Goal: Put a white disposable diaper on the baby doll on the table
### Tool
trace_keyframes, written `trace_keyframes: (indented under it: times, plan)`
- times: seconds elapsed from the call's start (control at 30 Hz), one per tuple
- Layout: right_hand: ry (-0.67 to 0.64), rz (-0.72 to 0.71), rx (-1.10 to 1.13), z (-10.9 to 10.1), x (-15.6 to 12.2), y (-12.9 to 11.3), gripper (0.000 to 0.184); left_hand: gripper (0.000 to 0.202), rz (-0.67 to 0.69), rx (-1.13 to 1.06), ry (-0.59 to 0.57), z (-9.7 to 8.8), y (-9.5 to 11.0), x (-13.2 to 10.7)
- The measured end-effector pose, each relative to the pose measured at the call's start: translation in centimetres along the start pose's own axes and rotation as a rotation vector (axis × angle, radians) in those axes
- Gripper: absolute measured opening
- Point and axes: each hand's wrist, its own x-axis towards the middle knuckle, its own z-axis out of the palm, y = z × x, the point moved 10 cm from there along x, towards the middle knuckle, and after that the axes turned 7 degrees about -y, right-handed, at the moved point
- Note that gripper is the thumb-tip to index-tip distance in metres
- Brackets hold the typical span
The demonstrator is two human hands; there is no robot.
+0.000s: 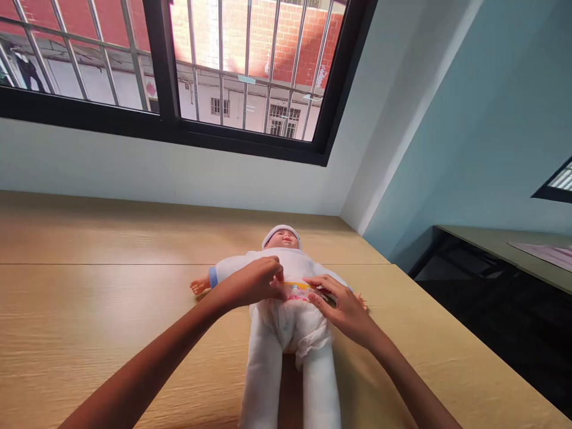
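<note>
A baby doll [297,260] in a white top and white cap lies on its back, legs toward me. Around its hips is a white diaper [292,319] with a yellow and pink printed waistband [298,291]. At the left end of the band, my left hand [263,279] is closed with fingers curled, pinching the diaper edge; its fingertips are partly hidden. Over the right end rests my right hand [342,304], thumb and fingers apart and touching the band. Ruffled leg edging of the diaper shows by the doll's right-side thigh in view.
The doll lies on a light wooden table [111,322] with a seam across it. Behind stands a white wall with a black-framed, barred window [245,140]. To the right, past the table edge, is another table [491,238] with a pale sheet [543,253] on it.
</note>
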Motion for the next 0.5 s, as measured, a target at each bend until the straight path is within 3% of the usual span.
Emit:
trace_keyframes:
  times: [0.17, 0.33, 0.5]
  plan:
    - [-0.081, 0.037, -0.055, 0.2, 0.7, -0.2, 0.020, 0.013, -0.043, 0.024, -0.048, 0.7, -0.3, 0.7]
    - [-0.202, 0.020, -0.175, 0.8, 1.4, -1.1, 0.025, 0.017, -0.016, -0.049, -0.127, 1.6, -1.3, 1.5]
    - [-0.419, 0.015, -0.057, 1.7, 2.8, -0.1, 0.028, 0.021, 0.109, -0.325, -0.291, 3.1, -2.9, 2.9]
